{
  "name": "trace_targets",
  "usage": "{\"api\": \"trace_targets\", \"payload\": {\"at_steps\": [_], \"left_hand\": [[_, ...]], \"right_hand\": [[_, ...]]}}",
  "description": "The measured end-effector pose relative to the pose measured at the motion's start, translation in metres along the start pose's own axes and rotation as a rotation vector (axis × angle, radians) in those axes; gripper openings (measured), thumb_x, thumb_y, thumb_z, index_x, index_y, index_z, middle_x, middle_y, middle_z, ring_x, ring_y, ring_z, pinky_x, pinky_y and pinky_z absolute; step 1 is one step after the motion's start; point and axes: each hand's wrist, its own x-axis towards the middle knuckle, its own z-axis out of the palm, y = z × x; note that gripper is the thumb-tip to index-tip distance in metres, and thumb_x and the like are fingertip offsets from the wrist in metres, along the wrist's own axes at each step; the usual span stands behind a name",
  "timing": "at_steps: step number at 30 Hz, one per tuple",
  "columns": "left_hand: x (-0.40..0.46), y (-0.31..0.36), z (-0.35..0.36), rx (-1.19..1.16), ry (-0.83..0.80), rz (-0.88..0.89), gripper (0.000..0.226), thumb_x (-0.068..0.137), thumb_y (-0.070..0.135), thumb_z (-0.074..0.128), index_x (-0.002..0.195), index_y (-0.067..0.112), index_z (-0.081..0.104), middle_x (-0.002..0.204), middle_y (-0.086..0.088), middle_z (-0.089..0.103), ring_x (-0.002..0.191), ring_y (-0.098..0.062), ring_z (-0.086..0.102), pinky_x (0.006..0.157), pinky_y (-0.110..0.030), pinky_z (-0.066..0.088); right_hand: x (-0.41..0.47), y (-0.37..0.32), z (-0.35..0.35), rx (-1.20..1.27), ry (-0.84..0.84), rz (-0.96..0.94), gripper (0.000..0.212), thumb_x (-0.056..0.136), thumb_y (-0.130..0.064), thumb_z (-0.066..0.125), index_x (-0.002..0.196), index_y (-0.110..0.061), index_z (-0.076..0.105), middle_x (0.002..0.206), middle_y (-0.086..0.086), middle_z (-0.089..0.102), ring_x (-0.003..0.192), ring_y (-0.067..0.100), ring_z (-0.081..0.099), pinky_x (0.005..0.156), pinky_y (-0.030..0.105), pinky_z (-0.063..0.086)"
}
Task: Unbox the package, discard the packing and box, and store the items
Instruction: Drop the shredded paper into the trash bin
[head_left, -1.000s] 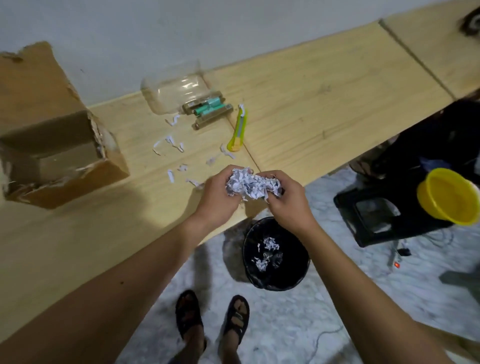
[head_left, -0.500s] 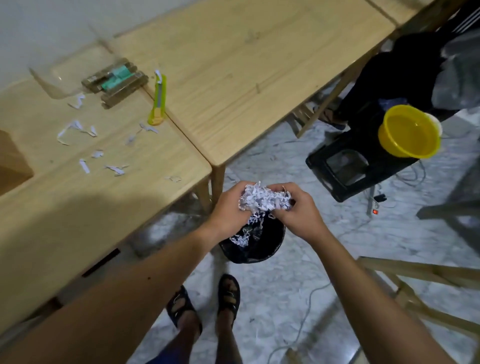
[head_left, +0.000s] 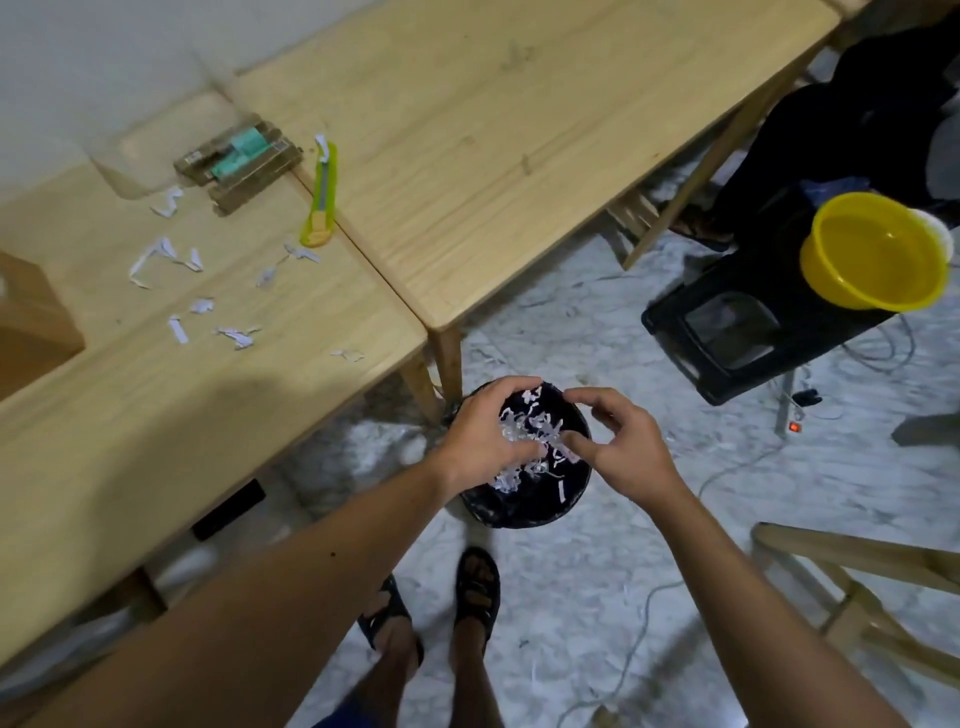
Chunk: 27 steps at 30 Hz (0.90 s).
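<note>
While hands hover over bin (head_left: 524, 512), utility knife (head_left: 323, 193) lies on table (head_left: 519, 130).

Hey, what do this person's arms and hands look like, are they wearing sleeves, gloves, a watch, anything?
Both arms are bare as far up as the view shows: no sleeves, gloves or watch. The left hand and right hand show no rings or wristbands that I can make out. A small dark spot marks the left forearm. Lower down, dark strapped sandals are worn on the feet.

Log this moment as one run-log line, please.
step: discard packing | left hand: open | right hand: open | shredded paper: falling into black bin | cardboard box: on table
</note>
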Motion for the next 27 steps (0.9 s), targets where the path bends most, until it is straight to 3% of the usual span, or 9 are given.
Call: {"api": "trace_targets", "payload": {"at_steps": [3, 8, 11, 13, 15, 19, 24, 27], "left_hand": [[-0.002, 0.002, -0.004, -0.021, 0.028, 0.003, 0.073, 0.077, 0.019, 0.091, 0.14, 0.034, 0.056, 0.139, 0.012, 0.059, 0.128, -0.007, 0.057, 0.11, -0.032, 0.049], [-0.007, 0.007, -0.033, -0.006, 0.105, 0.045, 0.059, 0.087, 0.016, 0.082, 0.139, 0.03, 0.058, 0.14, 0.016, 0.059, 0.127, 0.004, 0.052, 0.108, -0.014, 0.04], [-0.018, 0.009, -0.064, 0.027, 0.169, 0.072, 0.057, 0.09, 0.021, 0.079, 0.14, 0.034, 0.057, 0.145, 0.017, 0.057, 0.136, 0.002, 0.049, 0.115, -0.023, 0.037], [-0.029, 0.012, -0.088, 0.011, 0.231, 0.076, 0.053, 0.091, 0.021, 0.078, 0.138, 0.036, 0.059, 0.137, 0.019, 0.064, 0.124, 0.006, 0.058, 0.102, -0.018, 0.045], [-0.043, 0.015, -0.11, -0.003, 0.291, 0.087, 0.046, 0.094, 0.021, 0.074, 0.135, 0.039, 0.061, 0.125, 0.02, 0.07, 0.109, 0.009, 0.066, 0.091, -0.015, 0.053], [-0.074, 0.004, -0.16, 0.102, 0.522, 0.177, 0.035, 0.093, 0.025, 0.073, 0.127, 0.035, 0.067, 0.118, 0.016, 0.073, 0.108, -0.001, 0.07, 0.094, -0.033, 0.061], [-0.113, -0.048, -0.219, 0.308, 0.884, 0.166, 0.044, 0.088, 0.025, 0.078, 0.128, 0.018, 0.062, 0.125, 0.003, 0.065, 0.116, -0.018, 0.065, 0.099, -0.036, 0.053], [-0.128, -0.085, -0.241, 0.421, 0.922, 0.096, 0.049, 0.089, 0.024, 0.071, 0.133, 0.007, 0.058, 0.137, -0.008, 0.061, 0.132, -0.028, 0.056, 0.113, -0.04, 0.044]], "right_hand": [[0.002, 0.0, -0.002, 0.02, 0.005, -0.001, 0.04, 0.083, -0.004, 0.082, 0.118, -0.019, 0.074, 0.124, -0.006, 0.072, 0.114, -0.008, 0.064, 0.095, 0.007, 0.047], [0.013, -0.02, -0.002, -0.006, 0.012, -0.06, 0.035, 0.085, -0.005, 0.082, 0.115, -0.022, 0.074, 0.12, -0.011, 0.072, 0.115, 0.002, 0.066, 0.109, 0.032, 0.051], [0.026, -0.042, 0.006, -0.006, -0.007, -0.096, 0.035, 0.086, -0.009, 0.081, 0.116, -0.025, 0.073, 0.12, -0.013, 0.072, 0.117, 0.01, 0.067, 0.109, 0.042, 0.052], [0.035, -0.064, 0.014, 0.004, -0.021, -0.128, 0.034, 0.087, -0.012, 0.081, 0.117, -0.026, 0.073, 0.12, -0.011, 0.073, 0.117, 0.012, 0.067, 0.109, 0.043, 0.052], [0.045, -0.09, 0.023, 0.016, -0.022, -0.186, 0.034, 0.088, -0.012, 0.081, 0.118, -0.025, 0.072, 0.118, -0.008, 0.073, 0.115, 0.012, 0.068, 0.107, 0.043, 0.053], [0.063, -0.148, 0.056, 0.03, -0.061, -0.3, 0.032, 0.089, -0.015, 0.08, 0.119, -0.022, 0.072, 0.118, -0.008, 0.073, 0.114, 0.011, 0.068, 0.105, 0.037, 0.054], [0.082, -0.194, 0.118, -0.032, -0.204, -0.349, 0.044, 0.084, -0.021, 0.085, 0.124, -0.028, 0.07, 0.124, -0.012, 0.068, 0.118, 0.004, 0.062, 0.1, 0.021, 0.05], [0.09, -0.196, 0.144, -0.16, -0.289, -0.395, 0.048, 0.079, -0.019, 0.088, 0.124, -0.024, 0.07, 0.121, -0.01, 0.069, 0.108, 0.004, 0.063, 0.092, 0.02, 0.05]]}}
